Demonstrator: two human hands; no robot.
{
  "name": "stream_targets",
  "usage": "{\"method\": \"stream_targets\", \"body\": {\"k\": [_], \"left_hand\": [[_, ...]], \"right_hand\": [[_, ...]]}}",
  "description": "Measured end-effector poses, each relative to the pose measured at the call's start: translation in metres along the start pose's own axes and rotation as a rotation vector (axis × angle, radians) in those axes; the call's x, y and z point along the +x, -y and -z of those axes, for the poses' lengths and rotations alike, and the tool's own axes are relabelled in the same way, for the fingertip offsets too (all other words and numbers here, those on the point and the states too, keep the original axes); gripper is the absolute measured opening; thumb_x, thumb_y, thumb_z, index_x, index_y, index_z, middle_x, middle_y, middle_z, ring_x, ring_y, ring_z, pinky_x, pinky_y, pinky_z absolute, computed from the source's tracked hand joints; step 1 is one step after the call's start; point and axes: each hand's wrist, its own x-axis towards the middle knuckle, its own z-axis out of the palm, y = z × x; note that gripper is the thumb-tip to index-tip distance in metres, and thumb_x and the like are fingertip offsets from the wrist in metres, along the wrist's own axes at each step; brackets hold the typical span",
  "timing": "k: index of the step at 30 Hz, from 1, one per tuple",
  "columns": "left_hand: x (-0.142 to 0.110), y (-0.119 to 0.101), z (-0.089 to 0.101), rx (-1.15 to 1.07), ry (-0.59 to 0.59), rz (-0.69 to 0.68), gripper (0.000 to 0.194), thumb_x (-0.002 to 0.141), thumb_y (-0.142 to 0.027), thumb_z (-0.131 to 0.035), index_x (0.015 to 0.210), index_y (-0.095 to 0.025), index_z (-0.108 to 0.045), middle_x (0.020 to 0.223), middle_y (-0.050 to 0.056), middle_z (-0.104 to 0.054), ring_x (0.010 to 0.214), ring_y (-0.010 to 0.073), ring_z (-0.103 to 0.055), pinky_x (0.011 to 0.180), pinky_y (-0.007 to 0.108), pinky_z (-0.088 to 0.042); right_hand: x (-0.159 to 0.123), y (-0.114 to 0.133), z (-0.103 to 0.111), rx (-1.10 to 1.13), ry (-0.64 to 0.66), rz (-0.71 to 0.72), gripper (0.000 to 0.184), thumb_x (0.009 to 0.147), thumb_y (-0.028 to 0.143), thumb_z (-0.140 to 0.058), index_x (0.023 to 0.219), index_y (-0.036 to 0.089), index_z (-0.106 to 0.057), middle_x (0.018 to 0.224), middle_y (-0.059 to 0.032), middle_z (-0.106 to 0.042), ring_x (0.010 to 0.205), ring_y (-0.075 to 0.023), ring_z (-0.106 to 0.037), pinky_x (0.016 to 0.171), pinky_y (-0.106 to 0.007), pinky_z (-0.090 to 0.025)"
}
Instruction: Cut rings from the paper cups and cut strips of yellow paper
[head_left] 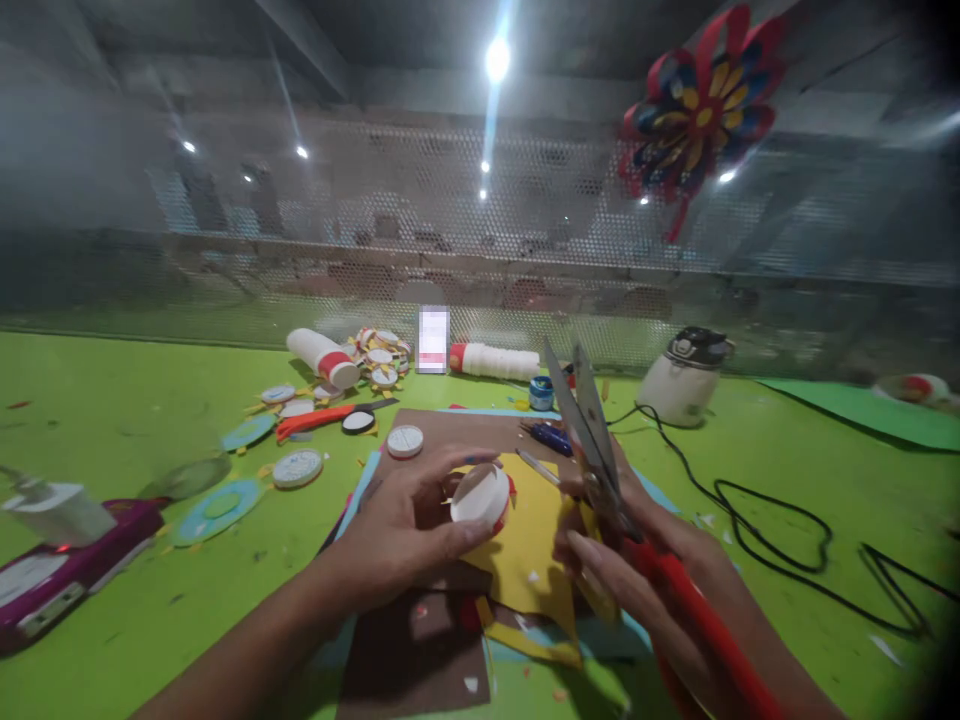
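With my left hand I hold a small round white piece with a red edge. My right hand holds big metal scissors with red handles, blades up and a bit apart. Under my hands, a yellow paper sheet lies on brown paper.

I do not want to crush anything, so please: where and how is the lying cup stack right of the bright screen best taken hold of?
Probably around the white ridged middle of the cup stack, from above: it lies on its side, long and round, its red end close to the bright screen and the blue jar in front of its other end.
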Motion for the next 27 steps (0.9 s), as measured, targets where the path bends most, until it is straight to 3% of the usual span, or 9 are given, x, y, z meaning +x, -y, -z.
{"method": "stream_targets", "body": {"k": [4, 10, 14, 19, 27], "left_hand": [[-0.003, 0.005, -0.020, 0.092, 0.111, -0.071, 0.040, 0.080, -0.019, -0.066, 0.118, -0.023, -0.059, 0.125, 0.008, -0.053, 0.113, 0.0231, -0.052, 0.097, 0.035, -0.042], [-0.004, 0.010, -0.024, 0.015, 0.152, -0.032, 0.042, 0.081, -0.017, -0.064, 0.121, -0.025, -0.057, 0.127, 0.009, -0.050, 0.116, 0.0248, -0.051, 0.096, 0.037, -0.043], [-0.005, 0.010, -0.024, -0.116, 0.161, 0.058, 0.040, 0.080, -0.016, -0.065, 0.119, -0.024, -0.059, 0.127, 0.009, -0.051, 0.112, 0.0242, -0.054, 0.093, 0.037, -0.045], [-0.006, 0.010, -0.025, -0.203, 0.174, 0.179, 0.040, 0.082, -0.017, -0.063, 0.120, -0.022, -0.056, 0.125, 0.010, -0.052, 0.107, 0.0229, -0.056, 0.092, 0.039, -0.046], [-0.007, 0.008, -0.031, 0.013, 0.079, 0.067, 0.038, 0.079, -0.023, -0.066, 0.115, -0.019, -0.056, 0.116, 0.011, -0.052, 0.102, 0.0237, -0.056, 0.089, 0.039, -0.047]], "right_hand": [[0.004, 0.008, -0.006, 0.170, -0.007, 0.030, 0.030, 0.084, 0.025, -0.061, 0.113, 0.021, -0.056, 0.089, -0.0050, -0.069, 0.082, -0.0188, -0.067, 0.076, -0.028, -0.056], [0.003, 0.008, -0.015, 0.230, -0.057, 0.062, 0.025, 0.081, 0.018, -0.062, 0.105, 0.022, -0.061, 0.103, -0.0063, -0.067, 0.101, -0.0221, -0.062, 0.075, -0.027, -0.056], [0.003, 0.011, -0.017, 0.292, -0.050, 0.045, 0.030, 0.081, 0.018, -0.062, 0.111, 0.022, -0.058, 0.085, -0.0040, -0.066, 0.079, -0.0180, -0.065, 0.065, -0.027, -0.056], [0.000, 0.005, -0.020, 0.316, -0.093, 0.069, 0.030, 0.080, 0.012, -0.063, 0.106, 0.025, -0.058, 0.073, 0.0040, -0.059, 0.061, -0.0088, -0.057, 0.055, -0.018, -0.050], [-0.005, 0.007, -0.021, 0.353, -0.115, 0.015, 0.025, 0.081, 0.014, -0.062, 0.103, 0.026, -0.057, 0.073, 0.0049, -0.056, 0.061, -0.0091, -0.054, 0.052, -0.018, -0.045]]}}
